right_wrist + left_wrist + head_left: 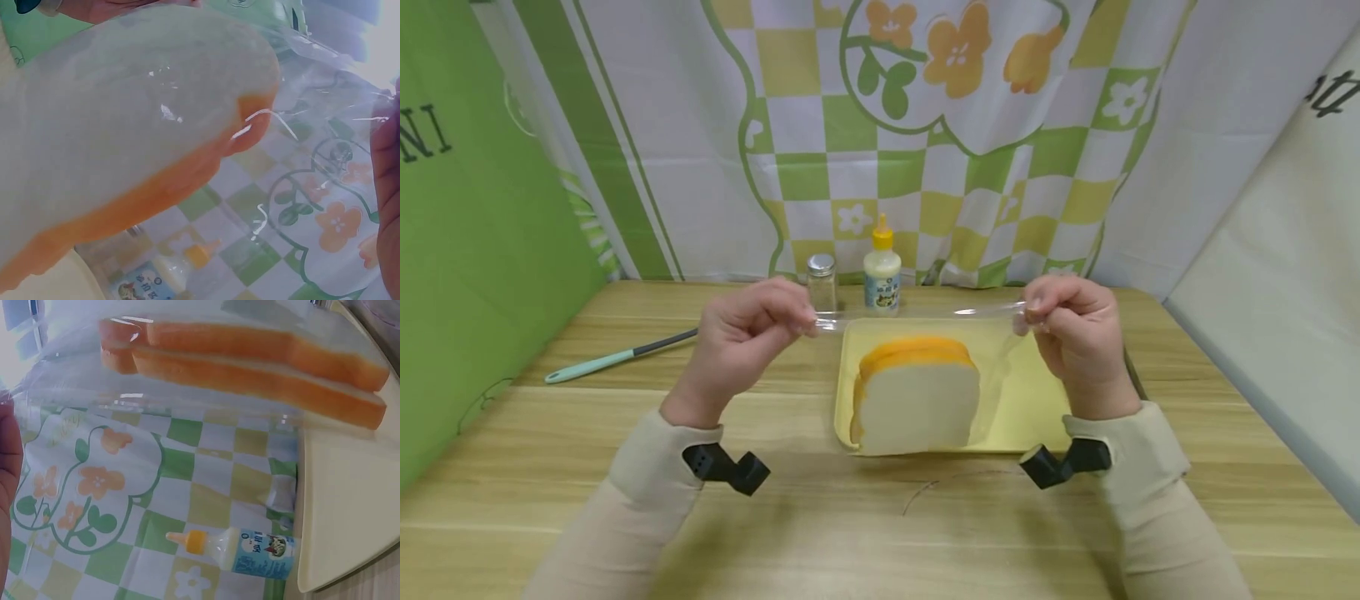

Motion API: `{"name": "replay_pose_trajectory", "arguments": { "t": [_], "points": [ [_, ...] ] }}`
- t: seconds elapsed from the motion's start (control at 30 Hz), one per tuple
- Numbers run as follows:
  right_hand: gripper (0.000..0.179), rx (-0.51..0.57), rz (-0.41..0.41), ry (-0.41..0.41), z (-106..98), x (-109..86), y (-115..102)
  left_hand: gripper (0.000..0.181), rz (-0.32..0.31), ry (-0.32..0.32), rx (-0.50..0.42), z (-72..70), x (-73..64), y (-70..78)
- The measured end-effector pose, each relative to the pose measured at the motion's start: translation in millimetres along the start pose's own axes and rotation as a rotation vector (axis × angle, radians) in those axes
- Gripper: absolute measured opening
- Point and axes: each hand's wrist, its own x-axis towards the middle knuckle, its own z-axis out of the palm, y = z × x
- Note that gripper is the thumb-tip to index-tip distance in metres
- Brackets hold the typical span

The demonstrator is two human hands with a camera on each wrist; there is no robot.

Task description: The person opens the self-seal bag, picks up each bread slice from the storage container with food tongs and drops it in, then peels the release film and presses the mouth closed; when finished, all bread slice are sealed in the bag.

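Note:
My left hand (748, 337) pinches one end of the mouth of a clear plastic bag (970, 312), and my right hand (1078, 333) pinches the other end, so the edge is stretched between them. Bread slices (919, 408), white with orange-brown crusts, stand face to face inside the bag. In the head view they overlap a pale yellow tray (1026, 417). Through the film in the left wrist view two crust edges of the bread (250, 372) show side by side. The right wrist view has the broad white face of the bread (137, 119) under shiny plastic.
Behind the tray stand a squeeze bottle (882, 279) with a yellow cap and a glass shaker (822, 283) with a metal lid. A mint-handled utensil (598, 365) lies at the left, its far end hidden by my left hand. A patterned curtain (940, 167) hangs behind the table.

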Motion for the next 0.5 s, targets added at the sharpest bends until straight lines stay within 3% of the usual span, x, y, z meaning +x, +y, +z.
{"name": "replay_pose_trajectory", "arguments": {
  "t": [0.1, 0.23, 0.37, 0.5],
  "points": [
    [0.019, 0.023, -0.007, -0.015, -0.1, 0.3, 0.5, 0.035, 0.004, -0.033, -0.055, -0.4, 0.1, 0.1],
    [0.014, 0.054, -0.009, -0.038, -0.9, 0.6, 0.0, 0.019, -0.015, -0.049, -0.108, 0.7, -0.3, 0.5],
    [0.008, 0.051, 0.001, -0.032, -0.7, 1.5, -1.1, 0.005, -0.089, -0.004, -0.069, 3.4, -0.3, 2.5],
    [0.005, -0.020, 0.023, -0.009, 0.0, 1.2, -3.5, 0.015, -0.105, -0.012, -0.025, 3.2, 0.7, 2.6]
  ]
}}
